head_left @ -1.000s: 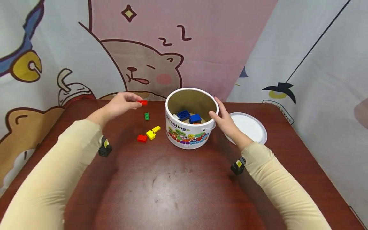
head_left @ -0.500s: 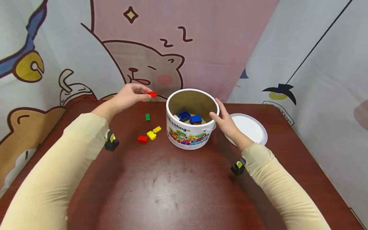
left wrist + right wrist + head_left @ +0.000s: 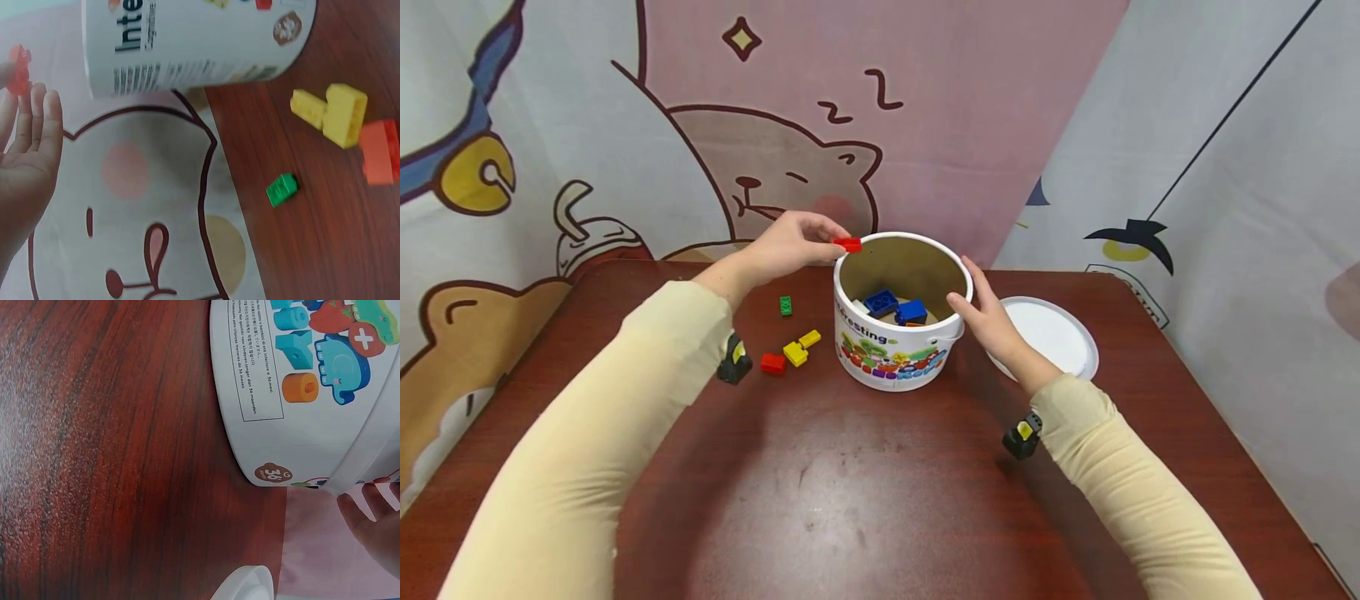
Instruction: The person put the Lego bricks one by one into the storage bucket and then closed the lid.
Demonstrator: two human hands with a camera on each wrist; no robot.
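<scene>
My left hand (image 3: 793,246) pinches a red toy brick (image 3: 850,245) between thumb and fingertips, at the far left rim of a white bucket (image 3: 891,358). In the left wrist view that red brick (image 3: 20,70) shows above the spread lower fingers. Inside the bucket lie blue bricks (image 3: 912,312) and a bit of white and orange; its floor is partly hidden by the near wall. My right hand (image 3: 992,321) holds the bucket's right rim, thumb over the edge and fingers along the outside. The right wrist view has those fingers (image 3: 359,519) against the bucket wall.
Left of the bucket, a green brick (image 3: 786,306), two yellow bricks (image 3: 795,354) and another red brick (image 3: 772,363) lie on the brown table (image 3: 850,500). A white round lid (image 3: 1052,333) lies behind my right wrist. A printed cloth (image 3: 955,125) hangs behind the table.
My left hand has carried the red brick rightward from above the table near the green brick to the bucket's rim. The right hand has stayed at the bucket.
</scene>
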